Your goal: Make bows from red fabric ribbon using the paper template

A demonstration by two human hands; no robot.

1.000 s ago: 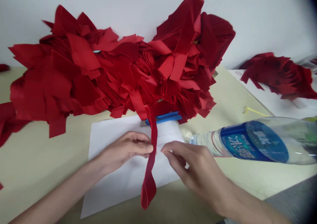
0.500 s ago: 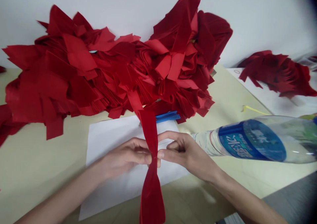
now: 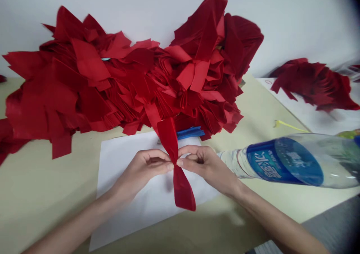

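A red ribbon strip (image 3: pixel 183 188) is pinched narrow at its middle, its two ends flaring out above and below. My left hand (image 3: pixel 149 164) grips that waist from the left between thumb and fingers. From the right, my right hand (image 3: pixel 201 164) pinches the same spot, the fingertips of both hands almost meeting. Under the hands lies a white sheet of paper (image 3: pixel 118 212). Just behind the ribbon's upper end is a small blue bundle of thin strips (image 3: pixel 190 132).
A large heap of red ribbon pieces (image 3: pixel 92 85) spans the back of the table (image 3: pixel 30 194). To the right, a clear plastic bottle with a blue label (image 3: pixel 285 160) lies on its side. Beyond it are a yellow strip (image 3: pixel 289 125) and a smaller red ribbon pile (image 3: pixel 315 83).
Both hands have moved slightly up, away from me, with the ribbon. Its lower end has swung to the right and now shows whole, looking shorter. The waist is gathered tighter.
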